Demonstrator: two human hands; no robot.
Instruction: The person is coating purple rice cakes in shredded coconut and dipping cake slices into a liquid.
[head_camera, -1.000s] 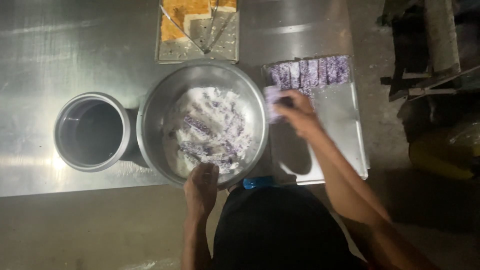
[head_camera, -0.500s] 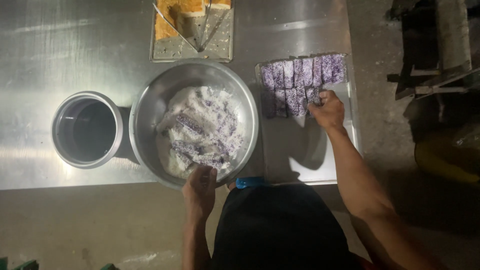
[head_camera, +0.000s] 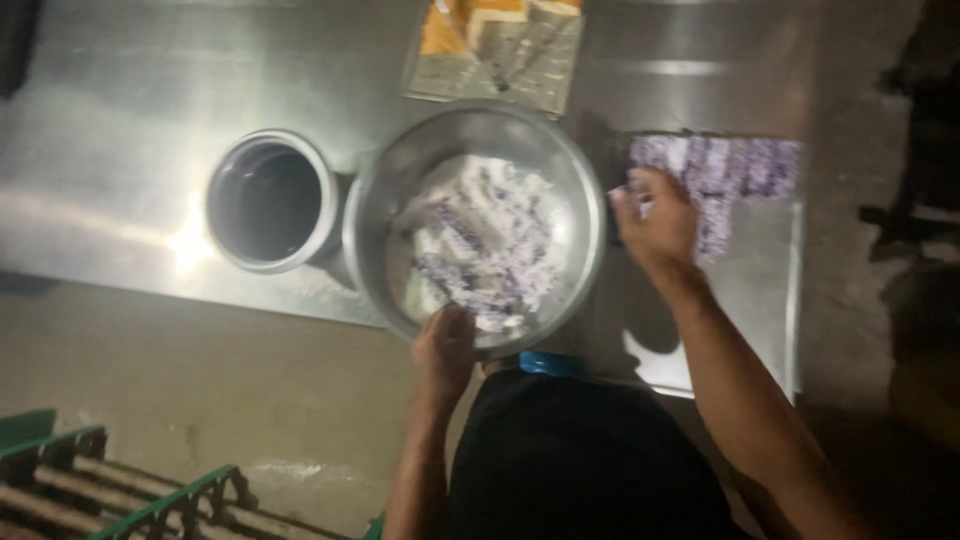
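A large steel bowl (head_camera: 380, 200) stands on the steel table and holds purple strips (head_camera: 485, 255) coated in white flour. My left hand (head_camera: 445, 345) grips the bowl's near rim. My right hand (head_camera: 655, 220) hovers between the bowl and a flat steel tray (head_camera: 745, 290), closed around a pale purple strip. A row of purple strips (head_camera: 730, 170) lies along the tray's far end.
A smaller empty steel pot (head_camera: 268, 200) stands left of the bowl. A tray with orange pieces and tongs (head_camera: 495, 45) sits behind the bowl. Green crate rails (head_camera: 120, 490) show at the lower left on the floor. The table edge runs under my torso.
My right hand has come back from the tray's strips toward the bowl, carrying a strip. The view has shifted so everything sits further right. My left hand stays on the bowl's rim.
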